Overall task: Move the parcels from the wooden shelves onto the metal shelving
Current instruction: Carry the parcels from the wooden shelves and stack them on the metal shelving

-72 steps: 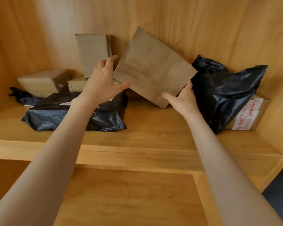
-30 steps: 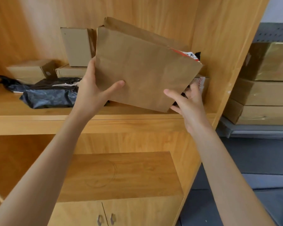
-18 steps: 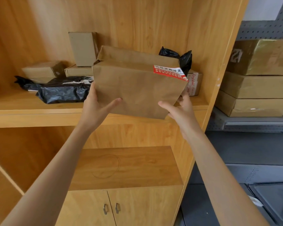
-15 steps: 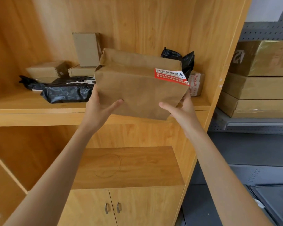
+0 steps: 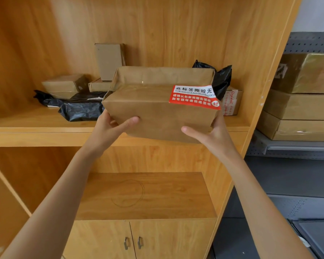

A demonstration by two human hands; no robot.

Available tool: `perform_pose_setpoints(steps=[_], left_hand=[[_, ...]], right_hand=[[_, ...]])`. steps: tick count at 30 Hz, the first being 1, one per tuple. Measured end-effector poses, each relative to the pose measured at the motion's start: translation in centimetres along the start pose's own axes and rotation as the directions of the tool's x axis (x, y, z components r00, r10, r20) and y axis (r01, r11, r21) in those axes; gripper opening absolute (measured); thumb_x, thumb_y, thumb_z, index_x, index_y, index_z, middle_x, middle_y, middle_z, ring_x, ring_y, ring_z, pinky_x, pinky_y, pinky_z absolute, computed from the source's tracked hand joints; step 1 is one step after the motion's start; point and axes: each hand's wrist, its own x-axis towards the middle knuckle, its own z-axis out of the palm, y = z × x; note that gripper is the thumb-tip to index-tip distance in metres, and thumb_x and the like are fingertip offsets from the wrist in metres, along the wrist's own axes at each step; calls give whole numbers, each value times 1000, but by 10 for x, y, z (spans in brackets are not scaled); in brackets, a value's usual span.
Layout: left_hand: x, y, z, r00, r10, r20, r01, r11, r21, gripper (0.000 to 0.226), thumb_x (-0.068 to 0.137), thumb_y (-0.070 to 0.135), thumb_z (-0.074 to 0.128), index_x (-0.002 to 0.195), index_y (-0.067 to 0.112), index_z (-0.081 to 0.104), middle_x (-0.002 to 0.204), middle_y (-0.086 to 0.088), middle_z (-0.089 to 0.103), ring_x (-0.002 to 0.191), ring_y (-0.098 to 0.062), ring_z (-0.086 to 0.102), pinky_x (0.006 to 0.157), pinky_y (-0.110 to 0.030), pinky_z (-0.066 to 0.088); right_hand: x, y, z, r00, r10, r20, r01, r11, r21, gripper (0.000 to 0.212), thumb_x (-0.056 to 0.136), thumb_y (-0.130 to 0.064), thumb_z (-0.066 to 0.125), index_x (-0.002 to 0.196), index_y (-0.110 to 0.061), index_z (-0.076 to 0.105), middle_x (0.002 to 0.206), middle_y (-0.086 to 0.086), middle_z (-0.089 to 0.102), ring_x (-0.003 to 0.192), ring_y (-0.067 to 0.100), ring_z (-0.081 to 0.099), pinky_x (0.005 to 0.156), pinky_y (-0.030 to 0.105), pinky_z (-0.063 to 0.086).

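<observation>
A brown paper-wrapped parcel (image 5: 157,101) with a red and white label is held in the air in front of the wooden shelf (image 5: 36,128). My left hand (image 5: 110,129) grips its lower left corner, thumb on the front face. My right hand (image 5: 211,135) grips its lower right corner the same way. Behind it on the shelf lie a black plastic parcel (image 5: 80,107), three small cardboard boxes (image 5: 65,85), another black bag (image 5: 221,79) and a printed carton (image 5: 232,101). The metal shelving (image 5: 288,146) stands at the right.
Large brown parcels (image 5: 305,105) are stacked on the grey metal shelf at the right. A lower wooden shelf board (image 5: 148,195) and cabinet doors (image 5: 133,242) are below. The wooden side panel (image 5: 266,90) separates the two shelving units.
The parcel has come off the wooden shelf, held in both hands. It has tipped from upright to nearly flat, label side up, and sits lower and nearer me.
</observation>
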Motion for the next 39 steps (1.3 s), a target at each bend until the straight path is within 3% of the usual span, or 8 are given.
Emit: perform_pose_setpoints(steps=[7,14,17,23,26,30,34,39], left_hand=[[9,-1,-20,997,-36,75,43,994,-96,84,56,61,79,125,25,46,122,4,60,111,-9,61,80,-24,54],[5,-3,-24,993,-89,81,101,982,-158,70,62,59,77,119,33,48,118,11,61,110,-8,61,79,-25,56],[7,5,-17,992,-127,11,127,978,-167,56,79,42,66,129,31,43,121,7,57,113,-16,59,87,-33,55],[5,40,-5,872,-467,-146,372,826,-422,73,86,43,63,146,21,28,137,-11,45,111,-31,58,83,-44,55],[-1,62,-5,868,-497,18,431,732,-528,79,80,58,61,143,21,33,128,-17,54,99,-36,66,73,-49,58],[-2,84,-2,841,-500,204,539,757,-369,80,68,74,57,121,14,58,106,-14,71,95,-34,68,79,-50,55],[-5,88,9,807,-550,215,589,724,-360,62,72,67,62,106,14,58,73,-7,74,66,-25,72,64,-40,56],[-10,73,15,817,-553,162,570,730,-377,37,75,49,70,94,19,64,61,1,71,67,-20,71,66,-33,56]], right_hand=[[13,-23,5,978,-198,-60,193,978,-85,86,62,-43,80,131,-33,30,139,5,36,132,16,37,106,44,40],[11,-34,18,953,-276,-127,264,959,-105,93,62,-40,80,136,-17,29,137,0,38,127,5,39,105,31,40],[12,-38,23,922,-340,-182,305,932,-195,98,64,-39,82,141,-15,27,140,3,35,131,14,35,108,38,36],[16,-50,32,789,-549,-275,372,784,-497,97,67,-42,82,141,-7,31,135,15,40,126,25,37,108,34,31],[18,-47,40,704,-682,-199,398,611,-685,90,71,-54,76,137,-16,28,130,21,42,123,32,41,105,53,31],[13,-31,54,660,-751,-10,453,409,-792,80,77,-61,67,135,-23,28,133,13,29,128,34,33,104,69,22],[4,-17,67,651,-753,94,488,320,-812,71,82,-60,61,136,-26,29,132,15,29,128,34,31,105,72,17],[-4,-7,70,671,-727,147,504,302,-810,68,87,-59,53,140,-31,22,134,16,28,131,34,29,106,72,17]])
